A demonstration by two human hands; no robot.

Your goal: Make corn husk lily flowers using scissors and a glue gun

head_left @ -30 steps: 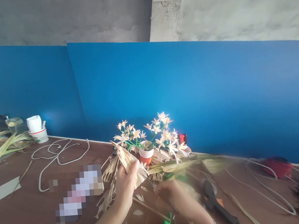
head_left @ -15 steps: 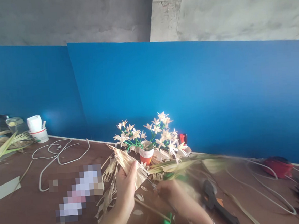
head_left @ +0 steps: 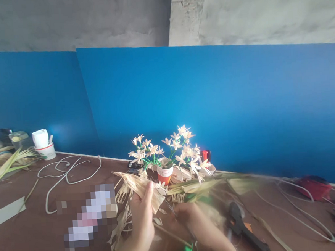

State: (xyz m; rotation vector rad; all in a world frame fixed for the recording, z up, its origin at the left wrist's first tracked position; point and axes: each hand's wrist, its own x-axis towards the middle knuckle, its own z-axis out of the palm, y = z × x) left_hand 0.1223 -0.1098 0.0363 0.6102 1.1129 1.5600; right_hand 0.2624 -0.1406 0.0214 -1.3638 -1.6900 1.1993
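My left hand (head_left: 144, 219) is closed on a pale, dried corn husk (head_left: 137, 185), the thumb lying on top. The husk tapers to a twisted tip pointing left, and its broad end faces right. Close by on the right, my right hand (head_left: 188, 219) is closed on a slim, pointed metal tool (head_left: 170, 208); its exact kind is unclear because the hand covers its middle. The tool's tip is near the husk's lower right edge. Just behind stands an orange and white paper cup (head_left: 165, 174) holding husk flowers (head_left: 186, 151) on green stems.
A black glue gun (head_left: 243, 229) lies right of my right hand. Cut husk scraps (head_left: 121, 220) are strewn left of the hands, longer husk leaves (head_left: 200, 185) behind them. White cable (head_left: 49, 195) loops across the left side. A blue partition (head_left: 211, 99) borders the table's back.
My left hand has turned the husk, so its tip reaches farther left and lower, and its broad end has shifted slightly left. The right hand stays nearly in place with the tool.
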